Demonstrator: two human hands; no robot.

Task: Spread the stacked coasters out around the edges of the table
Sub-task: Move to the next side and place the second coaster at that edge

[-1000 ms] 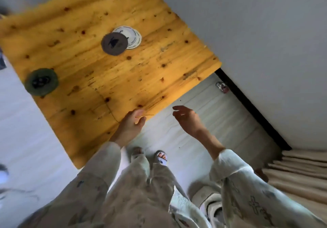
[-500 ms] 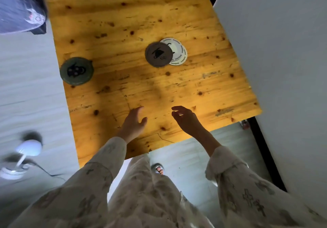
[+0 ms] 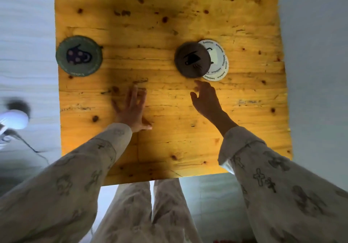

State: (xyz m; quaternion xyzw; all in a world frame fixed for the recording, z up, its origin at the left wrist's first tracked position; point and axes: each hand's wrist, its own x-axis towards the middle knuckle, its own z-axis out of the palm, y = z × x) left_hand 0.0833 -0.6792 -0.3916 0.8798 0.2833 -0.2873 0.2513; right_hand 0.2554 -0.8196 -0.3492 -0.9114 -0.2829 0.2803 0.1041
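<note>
While both hands hover empty-fingered, bare table surrounds the brown coaster

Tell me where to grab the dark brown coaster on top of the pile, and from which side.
Probably its near-left rim. The dark brown coaster lies flat, shifted left off the white coasters, so that edge overhangs bare table. The right hand is open, just short of it. Come from the near side, thumb under the rim, fingers on top, or slide it clear first.

Dim room, warm light on table, edges blurred w/ wide-angle stretch
</note>
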